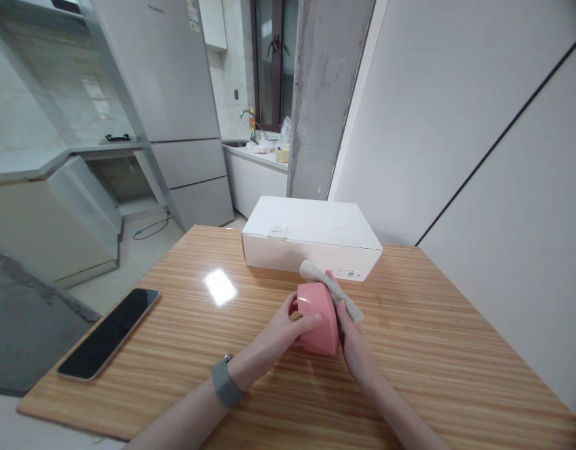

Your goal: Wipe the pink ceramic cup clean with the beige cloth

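Observation:
A glossy pink bowl-shaped item (318, 317) is tipped on its side above the wooden table, its dark face turned to the right. My left hand (294, 322) grips it from the left, thumb across the pink wall and fingers mostly hidden behind. A light grey cloth (337, 292) lies along its right rim and face. My right hand (356, 347) is closed on the cloth and presses it to the item, with part of the fingers out of sight. A narrow pink part sticks up beside the cloth's upper end. My left wrist wears a grey-banded watch (226, 382).
Behind the hands, a white box (311, 228) stands on the wood-grain table (194, 337). A black-screened phone (110, 334) lies near the table's left edge. Farther back are a fridge (166, 75), a sink counter and a grey pillar; a white wall rises at the right.

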`<state>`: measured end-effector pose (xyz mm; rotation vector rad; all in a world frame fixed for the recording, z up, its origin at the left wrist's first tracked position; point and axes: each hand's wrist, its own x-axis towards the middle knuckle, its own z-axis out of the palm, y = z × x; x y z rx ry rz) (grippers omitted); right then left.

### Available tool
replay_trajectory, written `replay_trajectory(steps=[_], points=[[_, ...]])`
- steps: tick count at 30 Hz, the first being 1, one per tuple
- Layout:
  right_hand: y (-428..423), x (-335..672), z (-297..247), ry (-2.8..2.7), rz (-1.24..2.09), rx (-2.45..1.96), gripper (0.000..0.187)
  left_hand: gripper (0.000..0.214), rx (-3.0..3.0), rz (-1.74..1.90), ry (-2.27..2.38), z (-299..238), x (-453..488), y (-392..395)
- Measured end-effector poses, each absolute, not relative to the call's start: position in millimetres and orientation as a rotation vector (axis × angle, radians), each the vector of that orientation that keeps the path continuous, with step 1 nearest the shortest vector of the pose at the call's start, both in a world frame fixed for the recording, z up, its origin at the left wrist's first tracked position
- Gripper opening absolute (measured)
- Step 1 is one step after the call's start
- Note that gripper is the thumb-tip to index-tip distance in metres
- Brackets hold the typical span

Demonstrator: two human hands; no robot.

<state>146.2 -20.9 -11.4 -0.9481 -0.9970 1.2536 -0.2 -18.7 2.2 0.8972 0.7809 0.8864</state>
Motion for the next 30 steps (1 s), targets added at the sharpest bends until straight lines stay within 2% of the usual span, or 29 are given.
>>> replay_trajectory(steps=[2, 4, 8, 13, 19, 27, 30], points=[[-18.0, 150.0, -12.1, -0.922, 1.255, -0.957, 0.053, 0.100, 0.973, 0.893, 0.772, 0.8, 0.1, -17.5], [-17.0, 151.7, -11.4, -0.836, 1.280, -0.938, 0.053, 0.108, 1.053, 0.898, 0.851, -2.0, 0.5, -16.1], [-19.5, 147.8, -6.9, -0.734, 1.354, -0.869, 0.054, 0.094, 1.183, 0.957, 0.945, -4.6, -0.1, -15.0], [-22.8, 143.7, -5.4, -0.786, 1.378, -0.842, 0.057, 0.106, 1.191, 1.086, 0.948, 8.7, -1.3, -21.3], [-25.0, 146.3, -16.1, -0.836, 1.282, -0.915, 0.057, 0.080, 1.239, 1.132, 0.900, 14.3, -0.6, -26.3], [-32.1, 143.2, -23.1, -1.052, 1.166, -0.858, 0.055, 0.074, 0.968, 1.208, 0.820, -1.6, 1.8, -18.2], [-28.6, 144.1, -21.9, -1.005, 1.187, -0.858, 0.053, 0.079, 0.942, 1.193, 0.794, 0.4, 1.8, -19.1]])
